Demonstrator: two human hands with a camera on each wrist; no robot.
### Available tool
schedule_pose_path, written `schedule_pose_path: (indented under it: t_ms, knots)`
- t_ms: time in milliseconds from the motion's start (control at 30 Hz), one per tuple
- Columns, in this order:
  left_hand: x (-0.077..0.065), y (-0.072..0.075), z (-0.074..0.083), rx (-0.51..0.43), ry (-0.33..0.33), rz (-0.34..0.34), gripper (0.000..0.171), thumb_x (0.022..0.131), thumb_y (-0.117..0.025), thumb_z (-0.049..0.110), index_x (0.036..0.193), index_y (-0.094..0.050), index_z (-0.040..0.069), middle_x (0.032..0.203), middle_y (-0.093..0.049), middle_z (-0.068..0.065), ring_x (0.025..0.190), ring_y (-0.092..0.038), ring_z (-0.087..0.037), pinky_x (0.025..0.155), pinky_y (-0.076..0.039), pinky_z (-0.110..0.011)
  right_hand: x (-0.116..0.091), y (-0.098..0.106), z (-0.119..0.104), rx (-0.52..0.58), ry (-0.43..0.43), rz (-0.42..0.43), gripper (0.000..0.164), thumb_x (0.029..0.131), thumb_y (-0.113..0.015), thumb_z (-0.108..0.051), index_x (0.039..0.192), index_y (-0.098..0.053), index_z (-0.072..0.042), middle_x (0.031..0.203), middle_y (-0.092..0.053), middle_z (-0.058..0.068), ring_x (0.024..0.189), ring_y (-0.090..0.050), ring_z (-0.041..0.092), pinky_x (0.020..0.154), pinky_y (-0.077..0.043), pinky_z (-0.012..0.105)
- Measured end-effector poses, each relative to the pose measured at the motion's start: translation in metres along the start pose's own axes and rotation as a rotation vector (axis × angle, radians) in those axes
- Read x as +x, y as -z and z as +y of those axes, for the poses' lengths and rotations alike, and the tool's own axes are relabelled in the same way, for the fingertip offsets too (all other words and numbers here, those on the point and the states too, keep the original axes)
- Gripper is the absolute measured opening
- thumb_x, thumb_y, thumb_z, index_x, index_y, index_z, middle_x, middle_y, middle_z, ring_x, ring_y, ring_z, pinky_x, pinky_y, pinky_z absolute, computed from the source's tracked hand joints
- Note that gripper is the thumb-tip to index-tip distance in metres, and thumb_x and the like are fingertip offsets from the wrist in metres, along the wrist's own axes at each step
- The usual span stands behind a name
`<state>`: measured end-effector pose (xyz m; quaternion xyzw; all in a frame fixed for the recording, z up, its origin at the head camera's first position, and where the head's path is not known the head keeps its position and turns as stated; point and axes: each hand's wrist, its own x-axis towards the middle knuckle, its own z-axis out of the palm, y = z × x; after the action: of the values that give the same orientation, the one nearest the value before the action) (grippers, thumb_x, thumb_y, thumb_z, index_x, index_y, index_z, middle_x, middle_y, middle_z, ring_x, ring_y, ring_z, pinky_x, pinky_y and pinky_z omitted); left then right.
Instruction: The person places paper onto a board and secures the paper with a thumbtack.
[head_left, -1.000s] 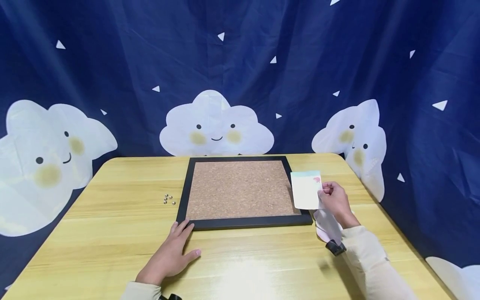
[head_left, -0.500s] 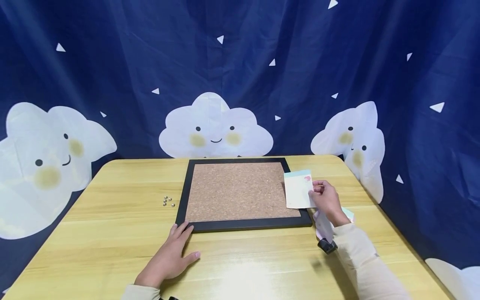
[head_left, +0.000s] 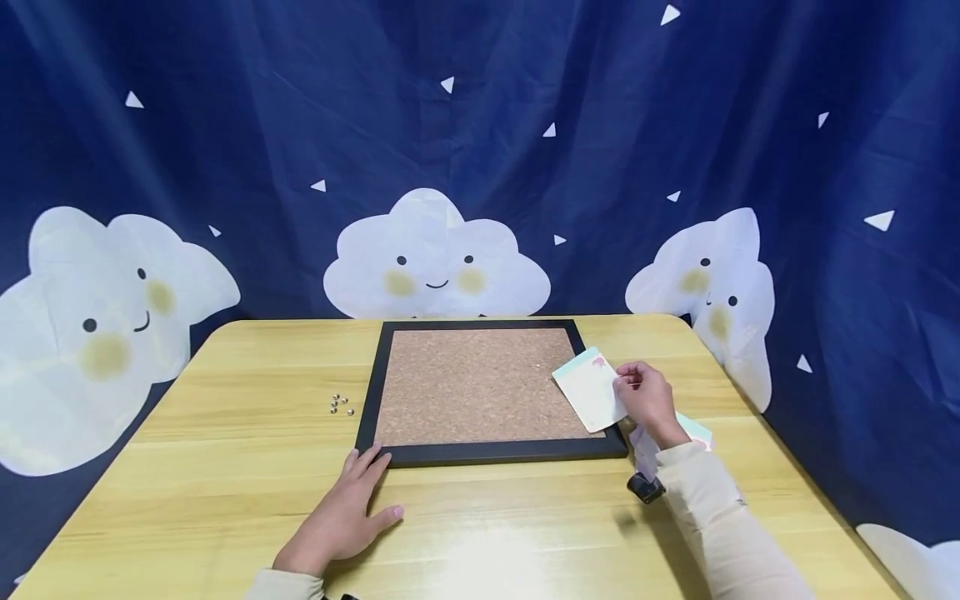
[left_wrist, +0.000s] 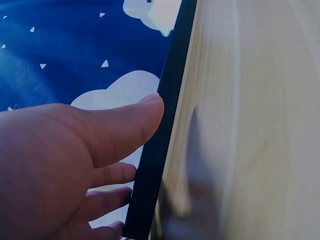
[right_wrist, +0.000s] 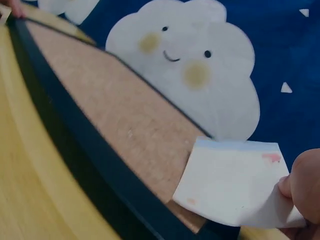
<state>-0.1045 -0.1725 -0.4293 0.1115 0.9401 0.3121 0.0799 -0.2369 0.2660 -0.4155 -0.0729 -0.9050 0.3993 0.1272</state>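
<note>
My right hand (head_left: pixel 647 402) pinches a white sheet of note paper (head_left: pixel 588 392) by its right edge, with a pale blue-green strip along the top and a small pink print in a corner. The note paper (right_wrist: pixel 232 182) hangs tilted over the right side of a black-framed cork board (head_left: pixel 480 383); whether it touches the cork I cannot tell. With fingers spread, my left hand (head_left: pixel 337 521) rests its fingertips on the frame's near left corner. In the left wrist view the thumb and fingers of the left hand (left_wrist: pixel 110 135) are beside the black frame edge (left_wrist: pixel 165 110).
Several small silver pins or beads (head_left: pixel 337 405) lie left of the board. More note paper (head_left: pixel 693 431) lies on the wooden table (head_left: pixel 187 467), partly hidden beneath the right forearm. A dark blue curtain (head_left: pixel 480 142) with white clouds hangs behind the table.
My right hand has moved left with the note paper, bringing it further over the board's right side, and the paper has turned so that it slants. The left hand stays on the frame corner.
</note>
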Motion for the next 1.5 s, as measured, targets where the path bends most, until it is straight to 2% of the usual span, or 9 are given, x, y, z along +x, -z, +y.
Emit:
schedule_pose_path:
  t_ms: [133, 333, 467, 600, 800, 967, 1100, 1333, 1500]
  knots:
    - [0.001, 0.000, 0.000, 0.002, 0.002, -0.005, 0.074, 0.087, -0.073, 0.032, 0.145, -0.041, 0.000, 0.156, -0.026, -0.017, 0.142, -0.010, -0.047, 0.107, -0.025, -0.064, 0.001, -0.004, 0.007, -0.033, 0.032, -0.013, 0.015, 0.093, -0.054, -0.010, 0.104, -0.062, -0.002, 0.093, -0.063, 0.013, 0.086, -0.059, 0.029, 0.067, -0.047, 0.029]
    - [0.002, -0.002, -0.002, 0.006, -0.001, -0.002, 0.075, 0.086, -0.074, 0.034, 0.145, -0.041, 0.000, 0.155, -0.026, -0.018, 0.142, -0.010, -0.048, 0.106, -0.026, -0.064, 0.001, -0.008, 0.008, 0.013, 0.027, 0.001, 0.013, 0.095, -0.054, -0.011, 0.105, -0.060, -0.004, 0.094, -0.061, 0.014, 0.086, -0.059, 0.030, 0.066, -0.048, 0.031]
    - [0.002, -0.002, -0.004, 0.010, 0.007, -0.001, 0.076, 0.086, -0.074, 0.035, 0.145, -0.040, 0.001, 0.155, -0.026, -0.020, 0.142, -0.010, -0.048, 0.106, -0.026, -0.065, 0.003, -0.011, 0.006, 0.025, 0.038, 0.018, 0.013, 0.097, -0.053, -0.012, 0.106, -0.058, -0.004, 0.097, -0.060, 0.016, 0.089, -0.059, 0.031, 0.072, -0.049, 0.037]
    - [0.003, -0.002, -0.005, 0.009, 0.007, 0.004, 0.076, 0.085, -0.074, 0.035, 0.145, -0.041, 0.001, 0.155, -0.026, -0.021, 0.141, -0.010, -0.049, 0.106, -0.026, -0.065, 0.006, -0.014, 0.003, 0.025, 0.062, 0.022, 0.016, 0.097, -0.055, -0.011, 0.105, -0.063, -0.001, 0.103, -0.063, 0.018, 0.094, -0.060, 0.033, 0.081, -0.050, 0.042]
    - [0.004, -0.004, -0.005, 0.008, 0.013, 0.009, 0.076, 0.085, -0.075, 0.034, 0.145, -0.042, 0.001, 0.155, -0.025, -0.020, 0.141, -0.010, -0.049, 0.106, -0.025, -0.065, 0.008, -0.016, 0.000, 0.060, 0.069, -0.044, 0.026, 0.096, -0.056, -0.009, 0.118, -0.065, -0.001, 0.119, -0.061, 0.019, 0.097, -0.063, 0.034, 0.071, -0.054, 0.037]
    - [0.005, -0.005, -0.004, 0.004, 0.015, 0.012, 0.074, 0.085, -0.075, 0.031, 0.145, -0.042, 0.001, 0.156, -0.026, -0.018, 0.142, -0.011, -0.048, 0.106, -0.026, -0.065, 0.010, -0.021, -0.002, 0.071, 0.095, -0.057, 0.032, 0.092, -0.060, -0.006, 0.123, -0.064, -0.002, 0.125, -0.060, 0.019, 0.098, -0.064, 0.035, 0.076, -0.055, 0.040]
    - [0.005, -0.005, -0.003, 0.001, 0.014, 0.010, 0.073, 0.085, -0.075, 0.030, 0.144, -0.042, 0.001, 0.156, -0.026, -0.017, 0.142, -0.011, -0.047, 0.106, -0.026, -0.065, 0.012, -0.027, 0.000, 0.061, 0.097, -0.056, 0.032, 0.092, -0.059, -0.007, 0.124, -0.064, -0.003, 0.124, -0.060, 0.018, 0.093, -0.064, 0.034, 0.074, -0.054, 0.039]
    - [0.005, -0.006, -0.004, 0.006, 0.017, 0.002, 0.074, 0.085, -0.075, 0.032, 0.145, -0.043, 0.003, 0.156, -0.027, -0.016, 0.142, -0.011, -0.047, 0.106, -0.026, -0.065, 0.015, -0.035, -0.001, 0.024, 0.078, -0.042, 0.023, 0.090, -0.058, -0.005, 0.109, -0.068, 0.001, 0.112, -0.064, 0.021, 0.088, -0.063, 0.033, 0.074, -0.053, 0.040]
    - [0.005, -0.006, -0.006, 0.013, 0.024, -0.001, 0.074, 0.085, -0.075, 0.033, 0.145, -0.043, 0.003, 0.155, -0.027, -0.016, 0.142, -0.012, -0.047, 0.106, -0.026, -0.064, 0.019, -0.040, -0.006, 0.037, 0.058, -0.054, 0.025, 0.092, -0.057, -0.007, 0.113, -0.067, 0.002, 0.116, -0.062, 0.021, 0.091, -0.064, 0.034, 0.074, -0.054, 0.039]
